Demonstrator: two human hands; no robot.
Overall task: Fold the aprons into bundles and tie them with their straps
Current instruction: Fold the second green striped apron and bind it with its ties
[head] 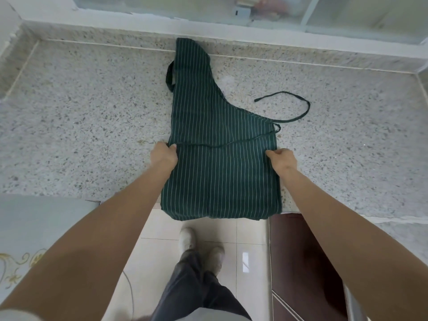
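Two bare hands grip one dark green apron (208,126) with thin white stripes, folded in half lengthwise and lying on a speckled stone counter (81,126). The left hand (164,156) has its fingers closed on the apron's left edge, and the right hand (281,159) pinches the right edge, both about midway along the cloth. The narrow bib end points to the far side, touching the raised back ledge, while the near hem hangs over the counter's near edge. A neck loop (170,76) sticks out at the far left of the bib. One waist strap (298,105) curls over the counter to the right; another lies across the cloth between the hands.
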